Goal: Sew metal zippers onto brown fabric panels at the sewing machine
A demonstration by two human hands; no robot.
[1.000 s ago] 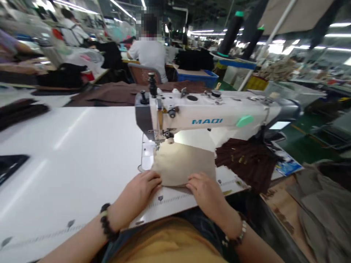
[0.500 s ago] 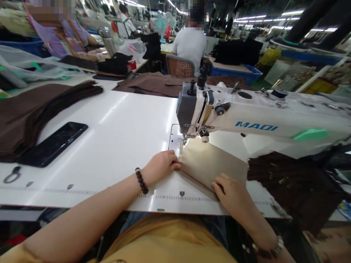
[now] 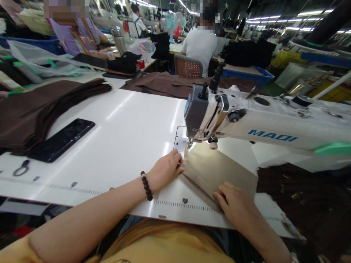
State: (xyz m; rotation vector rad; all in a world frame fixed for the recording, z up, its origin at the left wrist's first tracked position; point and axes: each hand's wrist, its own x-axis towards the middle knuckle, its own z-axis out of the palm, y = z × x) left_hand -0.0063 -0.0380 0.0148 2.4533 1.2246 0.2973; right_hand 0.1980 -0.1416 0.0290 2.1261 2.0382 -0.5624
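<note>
A piece of brown fabric (image 3: 219, 164) lies on the white sewing table, its far corner under the needle area of the sewing machine (image 3: 241, 120). My left hand (image 3: 170, 166), with a beaded bracelet on the wrist, pinches the fabric's left edge just in front of the presser foot. At the near edge, my right hand (image 3: 233, 201) grips the fabric with curled fingers and thumb. A folded strip runs along the edge between both hands. The fingertips are partly hidden by the cloth and knuckles.
On the left lie a stack of dark brown fabric (image 3: 41, 106), a black phone (image 3: 63, 140) and a small ring-shaped item (image 3: 21, 168). More dark cloth (image 3: 298, 197) rests at right. Beyond the machine a person (image 3: 200, 44) sits on a chair (image 3: 188, 66) near a blue bin (image 3: 255, 75).
The camera view has shifted, so the scene appears further right. Both hands keep their holds on the fabric, with little movement relative to the machine.
</note>
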